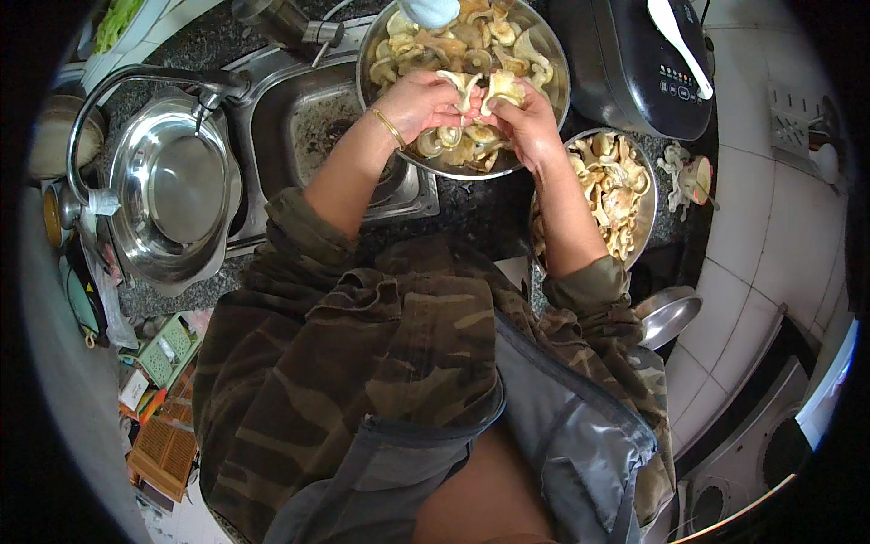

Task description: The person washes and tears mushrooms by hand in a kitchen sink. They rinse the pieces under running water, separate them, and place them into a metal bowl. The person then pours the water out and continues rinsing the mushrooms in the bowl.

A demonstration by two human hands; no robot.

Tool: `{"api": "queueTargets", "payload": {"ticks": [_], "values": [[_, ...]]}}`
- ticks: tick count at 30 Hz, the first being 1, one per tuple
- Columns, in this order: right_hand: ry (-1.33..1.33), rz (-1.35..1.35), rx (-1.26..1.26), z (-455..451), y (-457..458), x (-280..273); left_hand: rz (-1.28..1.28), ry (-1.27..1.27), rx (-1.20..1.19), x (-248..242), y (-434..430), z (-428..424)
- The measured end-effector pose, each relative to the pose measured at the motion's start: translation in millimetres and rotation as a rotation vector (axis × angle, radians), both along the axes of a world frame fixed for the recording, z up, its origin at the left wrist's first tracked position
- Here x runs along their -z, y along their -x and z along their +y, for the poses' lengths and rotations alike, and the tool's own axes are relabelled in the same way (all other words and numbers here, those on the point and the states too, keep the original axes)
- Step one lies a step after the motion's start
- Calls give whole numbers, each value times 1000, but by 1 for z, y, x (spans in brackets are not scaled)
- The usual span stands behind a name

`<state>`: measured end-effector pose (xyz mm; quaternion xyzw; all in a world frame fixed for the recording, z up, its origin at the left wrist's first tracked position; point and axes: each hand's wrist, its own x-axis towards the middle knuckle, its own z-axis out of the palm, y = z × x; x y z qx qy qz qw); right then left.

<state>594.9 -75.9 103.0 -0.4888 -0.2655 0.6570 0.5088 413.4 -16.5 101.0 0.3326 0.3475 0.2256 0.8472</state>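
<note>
Both my hands meet over a large steel bowl [565, 88] filled with mushrooms [445, 47]. My left hand [425, 105], with a gold bangle at the wrist, grips a pale mushroom piece [465, 84]. Another mushroom piece [504, 88] is pinched between the thumb and fingers of my right hand [523, 119]. The two pieces are close together with a gap between their upper parts. A second steel bowl [652, 204] of mushroom pieces [615, 187] lies partly under my right forearm. Something pale blue [429, 8] hangs over the large bowl's far side.
A steel sink [272, 122] with a curved faucet [136, 70] is at the left, beside a wide steel basin [187, 190]. A black rice cooker [612, 68] bearing a white rice paddle [680, 47] stands right. Mushroom scraps [674, 173] lie near a small container [697, 180].
</note>
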Motion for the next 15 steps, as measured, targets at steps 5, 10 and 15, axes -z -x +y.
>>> {"api": "queueTargets", "payload": {"ticks": [5, 10, 15], "values": [[-79, -520, 35, 7, -10, 5, 126, -135, 31, 8, 1, 4], [-230, -1442, 4, 15, -33, 6, 1093, -1146, 26, 19, 0, 19], [-288, -1553, -497, -7, -40, 7, 1120, -1673, 40, 23, -4, 10]]}}
